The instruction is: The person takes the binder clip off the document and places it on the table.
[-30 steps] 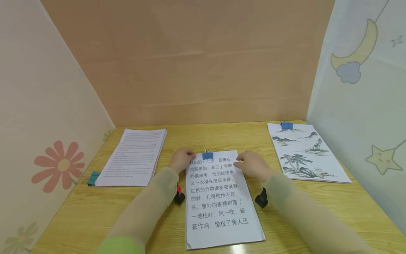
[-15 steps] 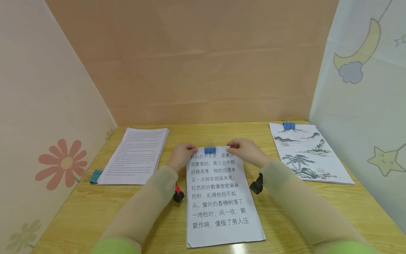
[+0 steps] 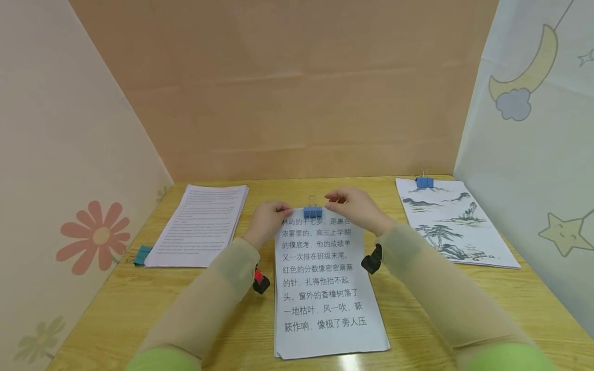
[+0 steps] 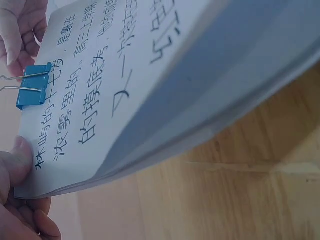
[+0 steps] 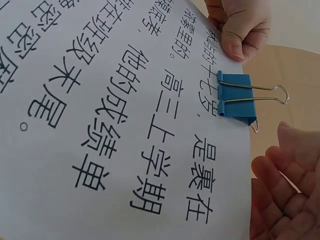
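My left hand [image 3: 266, 221] is pinching the paper stack [image 3: 320, 288]. My loosely parted right hand [image 3: 358, 210] is nearing the blue clip [image 3: 313, 212] beside that pinch, likely bringing it within reach.

You have three paper stacks: left stack [image 3: 197, 226], near stack [image 3: 325, 288], right stack [image 3: 452, 219]; three binder clips: near blue clip [image 3: 313, 212], right blue clip [image 3: 425, 182], left teal clip [image 3: 143, 255]; and two hands, your left hand [image 3: 267, 222] and your right hand [image 3: 358, 209].
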`<state>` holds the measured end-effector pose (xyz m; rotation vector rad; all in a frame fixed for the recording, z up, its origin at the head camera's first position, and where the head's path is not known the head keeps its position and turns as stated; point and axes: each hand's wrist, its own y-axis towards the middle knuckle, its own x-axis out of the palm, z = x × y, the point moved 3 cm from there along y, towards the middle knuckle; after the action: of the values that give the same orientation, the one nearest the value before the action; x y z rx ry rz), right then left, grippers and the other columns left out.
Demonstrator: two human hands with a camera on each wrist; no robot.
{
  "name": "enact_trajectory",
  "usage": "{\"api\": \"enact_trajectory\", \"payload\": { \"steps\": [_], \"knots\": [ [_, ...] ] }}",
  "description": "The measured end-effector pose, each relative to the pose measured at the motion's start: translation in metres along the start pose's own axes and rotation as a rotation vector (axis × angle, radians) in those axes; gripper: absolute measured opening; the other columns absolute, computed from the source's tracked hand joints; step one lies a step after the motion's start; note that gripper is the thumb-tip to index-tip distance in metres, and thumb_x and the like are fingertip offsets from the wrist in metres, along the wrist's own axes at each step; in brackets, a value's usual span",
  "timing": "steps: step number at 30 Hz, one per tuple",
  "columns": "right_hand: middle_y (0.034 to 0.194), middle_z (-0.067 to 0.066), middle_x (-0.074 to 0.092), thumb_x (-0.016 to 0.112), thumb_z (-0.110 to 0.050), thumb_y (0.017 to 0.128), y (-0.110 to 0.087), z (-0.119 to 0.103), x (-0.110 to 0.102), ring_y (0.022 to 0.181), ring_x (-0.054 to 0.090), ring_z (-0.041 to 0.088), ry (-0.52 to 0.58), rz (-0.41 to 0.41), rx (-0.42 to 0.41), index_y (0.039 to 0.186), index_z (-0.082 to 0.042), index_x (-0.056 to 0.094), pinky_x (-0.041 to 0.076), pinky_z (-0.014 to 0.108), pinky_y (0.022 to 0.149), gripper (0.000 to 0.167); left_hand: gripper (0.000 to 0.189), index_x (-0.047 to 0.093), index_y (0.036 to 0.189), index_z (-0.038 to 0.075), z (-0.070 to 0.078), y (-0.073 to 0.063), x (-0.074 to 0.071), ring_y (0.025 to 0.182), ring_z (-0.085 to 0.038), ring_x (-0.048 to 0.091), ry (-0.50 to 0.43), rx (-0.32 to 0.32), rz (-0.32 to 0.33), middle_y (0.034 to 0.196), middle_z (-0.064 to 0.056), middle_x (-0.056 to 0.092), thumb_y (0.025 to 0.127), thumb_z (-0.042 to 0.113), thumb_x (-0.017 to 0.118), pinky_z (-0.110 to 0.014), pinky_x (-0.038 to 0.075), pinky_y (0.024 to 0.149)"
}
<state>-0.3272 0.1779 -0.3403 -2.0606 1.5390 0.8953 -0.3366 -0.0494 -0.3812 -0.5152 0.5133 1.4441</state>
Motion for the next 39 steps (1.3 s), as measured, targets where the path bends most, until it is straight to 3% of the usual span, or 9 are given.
{"api": "enact_trajectory", "payload": {
  "steps": [7, 21, 32, 39],
  "knots": [
    [0.119, 0.005, 0.060, 0.067, -0.038, 0.090, 0.001, -0.012, -0.005, 0.102, 0.054, 0.023, -0.005, -0.001, -0.032, 0.128, -0.015, 0.060, 0.044, 0.042, 0.087, 0.045, 0.012, 0.073, 0.093, 0.018, 0.012, -0.006, -0.005, 0.083, -0.019, 0.059, -0.001, 0.061, 0.010, 0.087, 0.003, 0.066, 0.094, 0.025, 0.064, -0.035, 0.046, 0.078],
    [0.130, 0.001, 0.056, 0.072, -0.047, 0.083, -0.008, -0.041, -0.010, 0.114, 0.049, 0.021, 0.013, -0.052, -0.100, 0.134, -0.017, 0.056, 0.040, 0.045, 0.095, 0.061, 0.013, 0.074, 0.094, 0.019, 0.027, -0.019, -0.014, 0.082, -0.018, 0.061, -0.031, 0.063, 0.007, 0.090, 0.003, 0.067, 0.094, 0.026, 0.064, -0.035, 0.048, 0.077],
    [0.107, 0.000, 0.063, 0.073, -0.049, 0.082, -0.010, -0.053, -0.014, 0.094, 0.059, 0.020, 0.005, -0.096, -0.058, 0.138, -0.015, 0.052, 0.045, 0.039, 0.084, 0.069, 0.014, 0.075, 0.093, 0.017, 0.039, -0.029, -0.019, 0.082, -0.015, 0.062, -0.048, 0.114, 0.001, 0.088, 0.003, 0.068, 0.094, 0.024, 0.064, -0.035, 0.049, 0.076],
    [0.109, 0.001, 0.063, 0.073, -0.050, 0.081, -0.011, -0.060, -0.020, 0.095, 0.059, 0.020, 0.005, -0.128, -0.028, 0.132, -0.015, 0.056, 0.044, 0.039, 0.087, 0.064, 0.015, 0.076, 0.091, 0.016, 0.046, -0.033, -0.026, 0.081, -0.015, 0.061, -0.027, 0.132, 0.011, 0.085, 0.003, 0.068, 0.094, 0.025, 0.064, -0.035, 0.048, 0.074]
  ]
}}
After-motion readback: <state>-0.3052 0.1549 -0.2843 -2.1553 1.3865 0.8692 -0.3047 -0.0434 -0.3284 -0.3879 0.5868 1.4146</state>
